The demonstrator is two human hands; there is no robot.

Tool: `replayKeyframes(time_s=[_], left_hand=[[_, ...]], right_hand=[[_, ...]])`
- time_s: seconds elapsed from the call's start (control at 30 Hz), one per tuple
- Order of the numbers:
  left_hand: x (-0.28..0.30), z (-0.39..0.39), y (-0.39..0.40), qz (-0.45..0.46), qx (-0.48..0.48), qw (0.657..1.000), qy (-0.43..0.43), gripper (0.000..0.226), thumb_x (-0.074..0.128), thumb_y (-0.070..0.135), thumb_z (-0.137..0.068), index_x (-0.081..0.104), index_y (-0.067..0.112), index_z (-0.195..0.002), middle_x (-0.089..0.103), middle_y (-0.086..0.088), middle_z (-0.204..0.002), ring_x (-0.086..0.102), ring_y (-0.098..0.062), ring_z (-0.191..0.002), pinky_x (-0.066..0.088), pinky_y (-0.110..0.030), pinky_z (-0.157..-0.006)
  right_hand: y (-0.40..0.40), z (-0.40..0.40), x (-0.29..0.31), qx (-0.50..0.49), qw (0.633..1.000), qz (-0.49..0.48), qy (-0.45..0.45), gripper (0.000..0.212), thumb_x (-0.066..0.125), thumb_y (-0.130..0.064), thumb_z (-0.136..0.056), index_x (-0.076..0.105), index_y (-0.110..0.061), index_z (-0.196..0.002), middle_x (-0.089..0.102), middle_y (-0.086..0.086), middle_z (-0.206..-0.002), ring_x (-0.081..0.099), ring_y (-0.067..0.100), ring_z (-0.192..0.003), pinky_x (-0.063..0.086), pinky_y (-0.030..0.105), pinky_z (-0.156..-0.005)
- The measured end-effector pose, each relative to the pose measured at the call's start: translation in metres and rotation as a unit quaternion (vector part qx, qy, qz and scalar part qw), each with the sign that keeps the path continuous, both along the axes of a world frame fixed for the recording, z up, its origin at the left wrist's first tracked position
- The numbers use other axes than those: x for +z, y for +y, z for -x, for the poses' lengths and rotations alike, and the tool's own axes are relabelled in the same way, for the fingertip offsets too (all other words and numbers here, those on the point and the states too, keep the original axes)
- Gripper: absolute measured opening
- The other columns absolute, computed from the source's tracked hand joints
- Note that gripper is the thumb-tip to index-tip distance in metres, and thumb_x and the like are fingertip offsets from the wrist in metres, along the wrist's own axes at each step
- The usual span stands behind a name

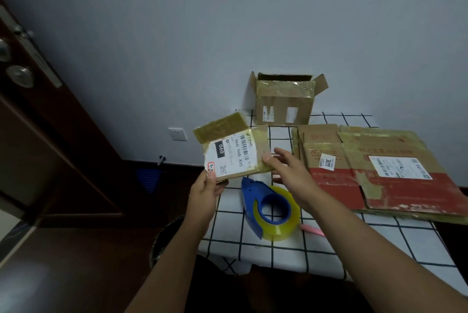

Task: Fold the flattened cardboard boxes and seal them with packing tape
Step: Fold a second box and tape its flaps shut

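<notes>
We see both hands lifted over the left edge of the worktop (pixel 329 244), which is covered with a white cloth marked by a dark grid. Between them they hold a small flattened cardboard box (pixel 234 153), raised clear of the cloth and tilted, with its white shipping label (pixel 229 155) facing us and a tape-covered flap (pixel 219 127) sticking up at its far left corner. The left hand (pixel 206 190) grips the box's near left corner, thumb on the label side and fingers curled underneath. The right hand (pixel 288 168) meets the box's right edge, thumb pressed on the top face; its fingers are loosely extended, and we cannot tell whether they close round the cardboard from behind.

Just below the held box, near the worktop's left edge, lies a blue tape dispenser (pixel 255 201) loaded with a roll of clear yellowish packing tape (pixel 278 214). A pink object (pixel 312 230) pokes out from under the right forearm, just beside the roll. Along the right side of the worktop lies a stack of larger flattened boxes (pixel 379 171), the top one part red and bearing labels. At the far edge, against the wall, stands an assembled box (pixel 283 102) with its top flaps open.
</notes>
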State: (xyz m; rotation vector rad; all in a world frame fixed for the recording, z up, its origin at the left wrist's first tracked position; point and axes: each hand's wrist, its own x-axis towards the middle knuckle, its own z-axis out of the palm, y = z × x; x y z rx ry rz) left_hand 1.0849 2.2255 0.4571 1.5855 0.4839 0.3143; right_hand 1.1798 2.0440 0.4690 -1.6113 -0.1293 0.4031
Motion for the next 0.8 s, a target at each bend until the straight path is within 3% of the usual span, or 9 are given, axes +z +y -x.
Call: replayKeyframes(time_s=[0.13,0.2,0.3,0.37,0.43,0.53,0.6,0.7,0.8], left_hand=[[-0.011,-0.002,0.007,-0.047,-0.025,0.998,0.022,0.025,0.038,0.033,-0.105,0.059,0.03,-0.119,0.067,0.004,-0.116,0.065,-0.011,-0.104,0.051,-0.029,-0.092],[-0.015,-0.004,0.008,-0.103,-0.003,0.994,0.02,0.029,0.044,0.038,-0.101,0.06,0.033,-0.124,0.065,0.008,-0.12,0.061,-0.01,-0.11,0.047,-0.029,-0.096],[-0.006,-0.016,0.004,-0.027,0.085,0.996,0.01,0.037,0.046,0.027,-0.103,0.05,0.023,-0.14,0.056,0.0,-0.134,0.055,-0.012,-0.116,0.044,-0.036,-0.105],[0.001,-0.023,0.0,0.011,0.064,0.998,-0.012,0.038,0.045,0.026,-0.103,0.047,0.024,-0.141,0.059,0.002,-0.124,0.059,-0.011,-0.108,0.05,-0.033,-0.095],[0.003,-0.028,-0.005,-0.014,-0.009,1.0,-0.022,0.046,0.051,0.029,-0.1,0.039,0.03,-0.145,0.057,0.012,-0.119,0.058,-0.003,-0.105,0.048,-0.02,-0.085],[-0.013,-0.041,0.004,-0.167,-0.056,0.984,-0.016,0.042,0.065,0.031,-0.093,0.045,0.04,-0.128,0.058,0.022,-0.111,0.057,0.006,-0.102,0.044,-0.006,-0.077],[-0.025,-0.055,0.013,-0.238,-0.042,0.97,-0.011,0.028,0.068,0.031,-0.09,0.055,0.037,-0.115,0.062,0.014,-0.107,0.06,-0.002,-0.1,0.047,-0.014,-0.078],[-0.033,-0.08,0.024,-0.229,-0.02,0.973,-0.007,0.02,0.068,0.023,-0.089,0.057,0.027,-0.105,0.065,0.007,-0.103,0.064,-0.008,-0.094,0.051,-0.024,-0.076],[-0.038,-0.108,0.037,-0.264,-0.003,0.964,-0.014,0.018,0.066,0.018,-0.09,0.053,0.029,-0.097,0.066,0.006,-0.097,0.064,-0.012,-0.09,0.05,-0.027,-0.073]], right_hand=[[0.004,0.006,0.003,0.082,0.995,-0.027,-0.053,0.026,0.062,-0.034,-0.096,0.065,-0.019,-0.116,0.069,0.005,-0.112,0.065,0.026,-0.106,0.058,0.036,-0.085],[0.012,0.007,0.006,0.075,0.985,0.054,-0.147,0.023,0.065,-0.034,-0.094,0.062,-0.019,-0.111,0.066,0.0,-0.11,0.064,0.018,-0.101,0.056,0.035,-0.086],[0.027,0.005,0.002,0.033,0.967,0.14,-0.21,0.03,0.064,-0.036,-0.094,0.053,-0.02,-0.117,0.058,-0.002,-0.117,0.057,0.011,-0.103,0.053,0.032,-0.084],[0.034,0.002,-0.004,0.019,0.962,0.158,-0.222,0.033,0.062,-0.036,-0.095,0.048,-0.018,-0.118,0.054,0.001,-0.117,0.056,0.014,-0.103,0.053,0.036,-0.084],[0.04,-0.006,-0.015,0.02,0.953,0.189,-0.237,0.035,0.062,-0.036,-0.095,0.045,-0.015,-0.118,0.048,0.004,-0.115,0.054,0.018,-0.102,0.052,0.04,-0.084],[0.05,-0.02,-0.026,0.049,0.941,0.243,-0.232,0.041,0.061,-0.043,-0.093,0.046,-0.014,-0.117,0.047,0.005,-0.112,0.055,0.022,-0.099,0.052,0.041,-0.081],[0.059,-0.031,-0.032,0.076,0.935,0.265,-0.224,0.043,0.061,-0.046,-0.092,0.046,-0.016,-0.118,0.05,0.006,-0.112,0.058,0.024,-0.098,0.053,0.043,-0.08],[0.07,-0.052,-0.034,0.093,0.926,0.294,-0.218,0.039,0.061,-0.039,-0.095,0.043,-0.013,-0.118,0.048,0.008,-0.114,0.056,0.025,-0.099,0.051,0.044,-0.083],[0.079,-0.081,-0.036,0.124,0.914,0.312,-0.227,0.032,0.059,-0.03,-0.097,0.047,-0.011,-0.119,0.051,0.009,-0.119,0.055,0.025,-0.106,0.049,0.04,-0.088]])
